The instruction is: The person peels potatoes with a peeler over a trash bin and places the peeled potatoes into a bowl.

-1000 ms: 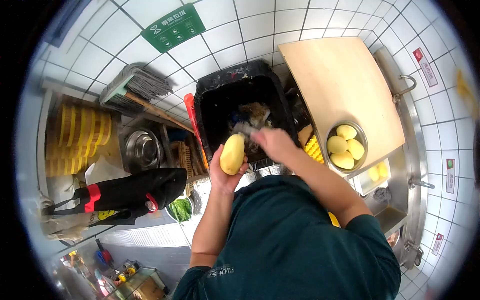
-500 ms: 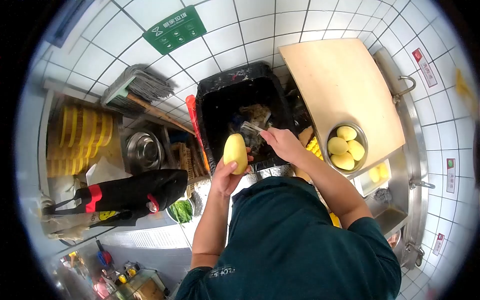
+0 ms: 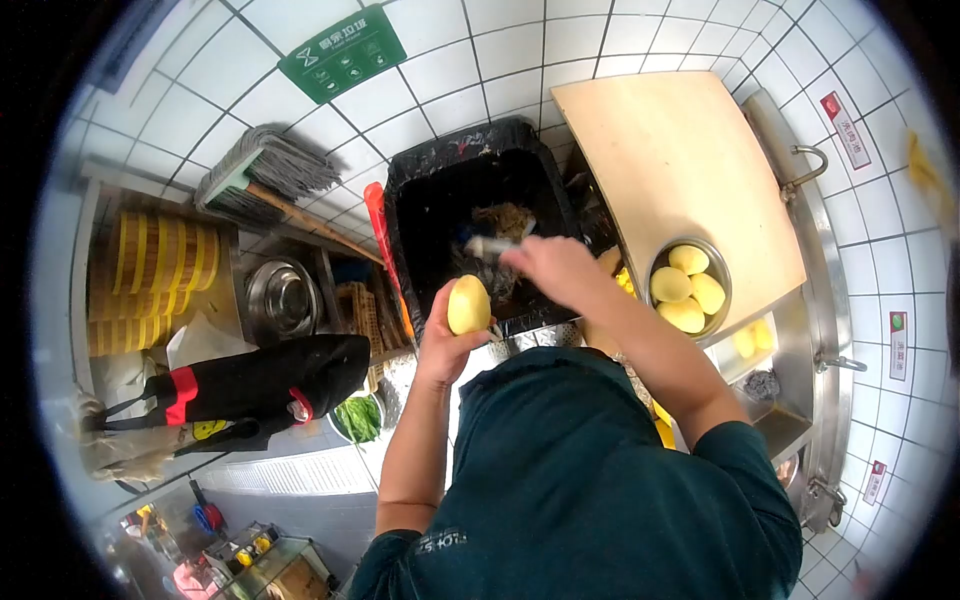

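My left hand (image 3: 447, 345) is wrapped round a peeled yellow potato (image 3: 468, 305), held near the front edge of a black bin (image 3: 425, 172). My right hand (image 3: 552, 268) grips a peeler (image 3: 490, 246), whose head is a little blurred by motion. The peeler is over the bin, apart from the potato. Scraps (image 3: 505, 218) lie in the bin's dark inside. To the right, a steel bowl (image 3: 724, 283) holds several more peeled potatoes (image 3: 688, 316).
The bowl stands on a wooden board (image 3: 680, 150) beside the sinks, with taps (image 3: 808, 165) along the right. A mop (image 3: 265, 175) leans to the left of the bin. A black apron (image 3: 260, 385) hangs at the left, near a bowl of greens (image 3: 358, 418).
My left hand has turned the potato so that it points more towards me. My right hand has swung slightly left with the peeler, and the peeler's head has shifted up and left.
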A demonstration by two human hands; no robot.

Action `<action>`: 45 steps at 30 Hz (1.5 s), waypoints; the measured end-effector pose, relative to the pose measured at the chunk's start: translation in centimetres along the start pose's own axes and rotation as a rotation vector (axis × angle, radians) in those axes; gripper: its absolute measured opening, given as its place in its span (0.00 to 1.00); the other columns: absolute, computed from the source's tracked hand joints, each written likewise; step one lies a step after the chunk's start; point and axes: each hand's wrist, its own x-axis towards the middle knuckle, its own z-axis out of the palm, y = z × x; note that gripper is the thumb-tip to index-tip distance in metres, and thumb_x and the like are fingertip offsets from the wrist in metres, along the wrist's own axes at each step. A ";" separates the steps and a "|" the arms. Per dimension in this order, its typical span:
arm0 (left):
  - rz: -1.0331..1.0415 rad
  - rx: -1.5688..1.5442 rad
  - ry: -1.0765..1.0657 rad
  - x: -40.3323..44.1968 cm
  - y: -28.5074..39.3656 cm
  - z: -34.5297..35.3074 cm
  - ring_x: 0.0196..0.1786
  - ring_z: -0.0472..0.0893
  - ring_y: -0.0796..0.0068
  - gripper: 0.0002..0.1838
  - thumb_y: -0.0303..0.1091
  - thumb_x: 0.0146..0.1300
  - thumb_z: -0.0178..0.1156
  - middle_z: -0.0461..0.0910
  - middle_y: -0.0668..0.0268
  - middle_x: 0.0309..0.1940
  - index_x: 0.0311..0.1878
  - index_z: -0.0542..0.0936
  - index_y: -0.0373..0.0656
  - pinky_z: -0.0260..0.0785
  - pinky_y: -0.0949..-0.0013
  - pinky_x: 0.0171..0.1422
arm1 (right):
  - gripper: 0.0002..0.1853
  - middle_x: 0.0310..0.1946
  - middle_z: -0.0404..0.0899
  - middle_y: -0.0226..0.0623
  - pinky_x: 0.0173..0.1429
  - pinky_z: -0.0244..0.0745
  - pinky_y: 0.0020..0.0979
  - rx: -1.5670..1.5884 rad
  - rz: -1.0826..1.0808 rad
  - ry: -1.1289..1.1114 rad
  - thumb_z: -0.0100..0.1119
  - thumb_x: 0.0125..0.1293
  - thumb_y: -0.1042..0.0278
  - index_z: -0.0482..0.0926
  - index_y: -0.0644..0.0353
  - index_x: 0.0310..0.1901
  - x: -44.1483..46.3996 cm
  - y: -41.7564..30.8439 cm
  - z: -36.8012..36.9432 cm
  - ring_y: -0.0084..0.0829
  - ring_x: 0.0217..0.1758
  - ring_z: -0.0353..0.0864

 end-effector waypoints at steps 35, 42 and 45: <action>0.245 0.944 0.176 -0.2 2.0 -0.5 0.63 0.77 0.56 0.38 0.19 0.48 0.75 0.75 0.56 0.59 0.66 0.74 0.39 0.70 0.61 0.69 | 0.34 0.31 0.85 0.56 0.43 0.80 0.53 0.018 0.097 -0.092 0.47 0.79 0.36 0.84 0.62 0.34 1.5 3.0 2.3 0.58 0.37 0.86; 0.355 1.099 0.191 -0.3 2.1 -0.7 0.62 0.78 0.57 0.39 0.18 0.48 0.74 0.76 0.56 0.59 0.66 0.74 0.41 0.71 0.61 0.68 | 0.31 0.26 0.83 0.50 0.38 0.79 0.52 0.076 -0.296 -0.128 0.48 0.78 0.34 0.76 0.59 0.34 -1.2 -0.9 0.7 0.56 0.32 0.85; 0.332 1.108 0.180 -0.5 2.6 -0.5 0.62 0.77 0.56 0.39 0.18 0.47 0.75 0.75 0.56 0.59 0.66 0.74 0.41 0.70 0.61 0.69 | 0.28 0.28 0.82 0.53 0.36 0.76 0.52 0.077 -0.298 -0.118 0.55 0.76 0.40 0.77 0.60 0.32 -0.6 0.3 1.4 0.58 0.34 0.83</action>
